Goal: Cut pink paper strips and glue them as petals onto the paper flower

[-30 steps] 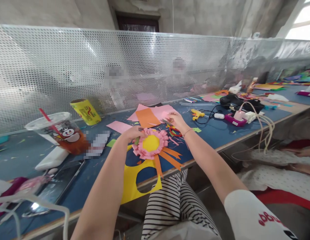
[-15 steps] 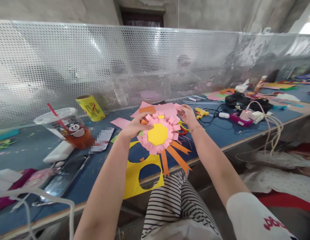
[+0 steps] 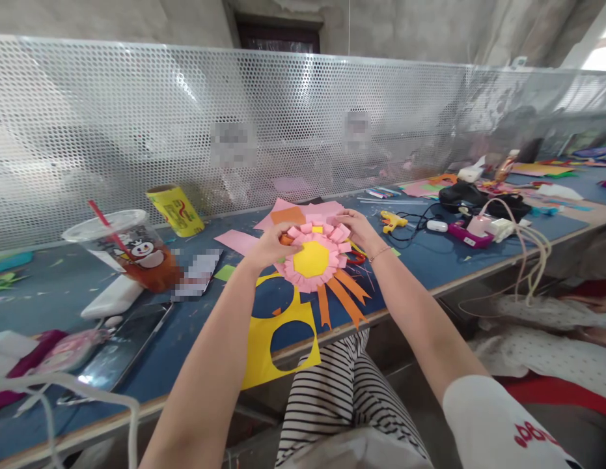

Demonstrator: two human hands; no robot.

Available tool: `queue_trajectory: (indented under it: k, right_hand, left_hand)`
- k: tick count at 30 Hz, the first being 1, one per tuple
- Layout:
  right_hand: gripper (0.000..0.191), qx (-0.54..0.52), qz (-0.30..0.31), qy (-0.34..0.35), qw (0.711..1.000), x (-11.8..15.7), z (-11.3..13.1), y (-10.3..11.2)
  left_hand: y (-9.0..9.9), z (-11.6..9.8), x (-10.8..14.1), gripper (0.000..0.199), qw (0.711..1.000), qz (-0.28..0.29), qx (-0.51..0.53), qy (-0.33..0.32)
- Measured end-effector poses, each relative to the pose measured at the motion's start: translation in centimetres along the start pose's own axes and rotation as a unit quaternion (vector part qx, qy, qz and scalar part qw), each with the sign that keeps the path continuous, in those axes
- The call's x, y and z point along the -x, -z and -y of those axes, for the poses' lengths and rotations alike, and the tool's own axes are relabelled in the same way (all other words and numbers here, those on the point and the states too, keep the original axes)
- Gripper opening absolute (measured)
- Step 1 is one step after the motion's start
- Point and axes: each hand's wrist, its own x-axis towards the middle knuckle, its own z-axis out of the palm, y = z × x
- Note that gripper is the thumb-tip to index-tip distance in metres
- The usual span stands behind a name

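A pink paper rosette (image 3: 311,258) with a yellow centre and orange ribbon tails is held above the table's front edge. My left hand (image 3: 276,246) pinches its left rim, thumb in front. At the upper right rim, the fingers of my right hand (image 3: 352,227) are closed on the pink pleats. Below and to the left lies a yellow sheet (image 3: 258,339) with round holes cut out. Pink paper (image 3: 237,241) and an orange piece (image 3: 287,215) lie behind the rosette. Red and yellow scissors (image 3: 356,256) are partly hidden behind it.
On the left are a plastic cup (image 3: 137,251) with a straw, a yellow roll (image 3: 176,210), a white power bank (image 3: 112,297) and a phone (image 3: 120,355). A yellow glue gun (image 3: 393,222), cables and a purple power strip (image 3: 471,236) sit on the right.
The rosette has shifted slightly up and to the right. My right hand has moved left, from beside the rosette onto its upper right rim. My left hand still holds the left side.
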Motion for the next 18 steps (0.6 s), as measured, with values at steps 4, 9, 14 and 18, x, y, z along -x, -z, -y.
queue_trajectory:
  k: [4,9,14,18]
  right_hand:
    - [0.024,0.001,-0.029,0.003,1.0,0.07,0.21,0.01]
    - [0.022,-0.012,-0.025,-0.007,1.0,0.11,0.21,-0.15]
    - [0.018,-0.023,-0.009,0.003,1.0,0.25,0.22,-0.35]
    - [0.016,-0.026,0.008,-0.007,1.0,0.48,0.43,-0.61]
  left_hand:
    - [-0.2,-0.14,0.04,0.047,0.999,-0.037,-0.006,0.024]
    - [-0.18,-0.19,0.07,0.045,0.998,-0.049,0.012,0.035]
    - [-0.32,0.24,-0.13,0.043,0.99,-0.041,0.129,0.036]
    - [-0.48,0.39,-0.32,0.043,0.981,-0.05,0.186,0.037]
